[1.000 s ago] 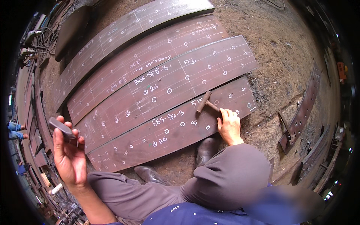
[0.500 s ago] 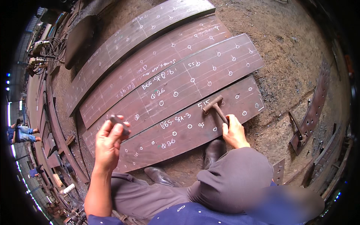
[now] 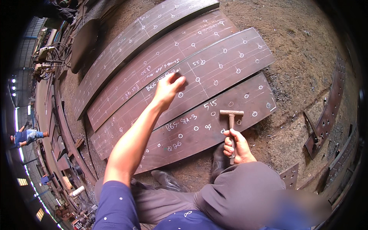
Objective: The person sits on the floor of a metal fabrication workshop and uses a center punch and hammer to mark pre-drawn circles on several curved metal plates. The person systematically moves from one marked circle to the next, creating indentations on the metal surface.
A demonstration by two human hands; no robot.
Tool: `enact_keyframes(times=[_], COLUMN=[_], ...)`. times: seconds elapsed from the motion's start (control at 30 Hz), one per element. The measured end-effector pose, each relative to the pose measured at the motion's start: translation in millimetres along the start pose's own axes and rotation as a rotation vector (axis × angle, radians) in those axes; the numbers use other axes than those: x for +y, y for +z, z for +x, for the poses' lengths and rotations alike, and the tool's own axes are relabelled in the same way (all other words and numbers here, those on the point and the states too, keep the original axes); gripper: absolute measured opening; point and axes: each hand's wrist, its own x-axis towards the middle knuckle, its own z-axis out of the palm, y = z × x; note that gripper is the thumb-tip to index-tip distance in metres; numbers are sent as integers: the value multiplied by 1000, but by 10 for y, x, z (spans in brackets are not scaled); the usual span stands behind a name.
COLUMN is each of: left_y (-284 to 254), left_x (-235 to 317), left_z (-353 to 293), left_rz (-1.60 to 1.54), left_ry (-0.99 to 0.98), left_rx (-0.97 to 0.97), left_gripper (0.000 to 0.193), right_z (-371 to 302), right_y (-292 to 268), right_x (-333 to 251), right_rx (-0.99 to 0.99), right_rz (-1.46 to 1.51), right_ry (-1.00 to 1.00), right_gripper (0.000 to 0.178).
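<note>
My left hand (image 3: 168, 91) reaches out over the second-nearest steel plate (image 3: 245, 55), fingers closed. A short dark metal piece (image 3: 178, 73) shows blurred at its fingertips; its exact shape cannot be made out. My right hand (image 3: 238, 148) is wrapped around the handle of a rusty hammer (image 3: 231, 113) with a T-shaped head. That hammer is over the nearest steel plate (image 3: 251, 94), its head pointing away from me. Both brown plates bear white chalk circles, lines and handwriting.
Beyond lie another brown plate (image 3: 168, 46) and a thicker curved one (image 3: 126, 40). Drilled curved strips (image 3: 330, 103) rest on the dirt floor at right. Machines with cables (image 3: 48, 57) stand at far left, with another person (image 3: 28, 135) farther off. My boots (image 3: 168, 180) are beside the nearest plate.
My left hand has swung from the left, forward and rightward over the plates with the dark piece. The hammer has turned from slanting left to pointing straight away, more of its handle showing.
</note>
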Motion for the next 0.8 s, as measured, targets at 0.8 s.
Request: enact_keyframes(times=[0.8], left_y=[591], left_x=[86], left_z=[967], left_rz=[463], left_ry=[209], left_rx=[226], left_gripper=[37], right_z=[-7], right_y=[-104], right_x=[39], right_rx=[15], right_rz=[-71], right_ry=[48], right_gripper=[35])
